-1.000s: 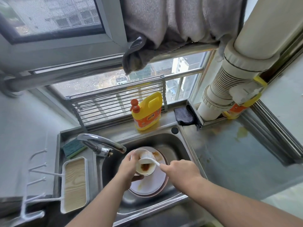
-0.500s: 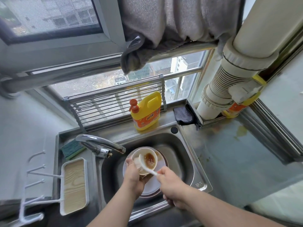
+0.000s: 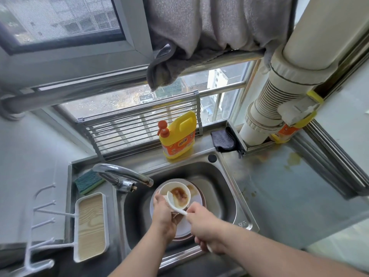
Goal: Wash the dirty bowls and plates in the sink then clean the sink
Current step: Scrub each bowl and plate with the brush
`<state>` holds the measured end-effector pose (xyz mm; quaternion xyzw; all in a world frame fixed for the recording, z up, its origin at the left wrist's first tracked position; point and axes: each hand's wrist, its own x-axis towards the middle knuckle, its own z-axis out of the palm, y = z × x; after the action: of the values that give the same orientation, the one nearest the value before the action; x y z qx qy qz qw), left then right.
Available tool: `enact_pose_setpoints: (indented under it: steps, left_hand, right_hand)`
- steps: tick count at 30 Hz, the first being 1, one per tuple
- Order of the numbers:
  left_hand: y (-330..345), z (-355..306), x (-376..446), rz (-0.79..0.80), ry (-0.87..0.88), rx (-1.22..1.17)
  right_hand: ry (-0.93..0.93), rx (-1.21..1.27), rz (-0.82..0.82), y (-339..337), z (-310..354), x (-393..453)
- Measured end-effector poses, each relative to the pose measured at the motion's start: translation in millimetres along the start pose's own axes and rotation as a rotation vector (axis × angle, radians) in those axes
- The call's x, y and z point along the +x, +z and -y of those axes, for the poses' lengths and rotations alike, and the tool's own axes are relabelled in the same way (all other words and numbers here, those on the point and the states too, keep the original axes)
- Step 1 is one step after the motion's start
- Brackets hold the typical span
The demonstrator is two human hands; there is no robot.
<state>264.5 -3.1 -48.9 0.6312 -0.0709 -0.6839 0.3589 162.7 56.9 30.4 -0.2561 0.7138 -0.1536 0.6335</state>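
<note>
A single wide-angle head view looks steeply down from close above the sink (image 3: 225,188), which sits low at centre. It faces the far window (image 3: 123,100), with counter (image 3: 283,188) right and wall left.

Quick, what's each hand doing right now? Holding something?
Left hand: closed, holding the dirty white bowl above the sink.
Right hand: closed, holding the white dish brush.

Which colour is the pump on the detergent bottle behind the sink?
Orange; the pump shows best in the head view, on the yellow bottle.
</note>
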Motion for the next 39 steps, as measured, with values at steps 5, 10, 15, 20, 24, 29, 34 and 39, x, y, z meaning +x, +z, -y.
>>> enact_pose_setpoints:
  steps: [5, 10, 15, 20, 24, 29, 34, 39]
  left_hand:
    - [11.9, 8.1, -10.1, -0.013, 0.03, 0.155]
    - [-8.2, -11.8, 5.8, -0.013, 0.046, 0.235]
    - [-13.1, -20.1, 6.4, -0.009, -0.159, 0.243]
    - [-13.3, -21.5, 11.3, 0.001, -0.152, 0.221]
    - [-10.0, -14.4, 4.5, -0.013, -0.217, 0.188]
    - [-9.3, -13.4, 3.2, 0.005, -0.176, 0.145]
    - [-3.3, -16.1, 4.6, -0.007, -0.129, 0.231]
    - [-7.1, -21.3, 11.7, -0.01, -0.047, 0.275]
  right_hand:
    - [-0.078, -0.073, -0.037, 8.1, 15.0, -1.5]
    - [-0.233, -0.659, 0.076, -31.3, 13.8, -11.4]
    - [-0.398, -1.08, 0.027, -48.7, 31.1, 1.5]
    - [-0.261, -1.139, -0.092, -42.2, 20.3, 7.6]
    - [-0.266, -0.953, 0.074, -29.3, 28.1, 2.9]
    - [-0.258, -1.104, -0.104, -38.8, 20.0, 14.6]
    - [-0.285, -0.933, 0.036, -24.4, 18.2, 7.8]
    - [-0.31, -0.995, -0.098, -40.2, 14.5, 29.1]
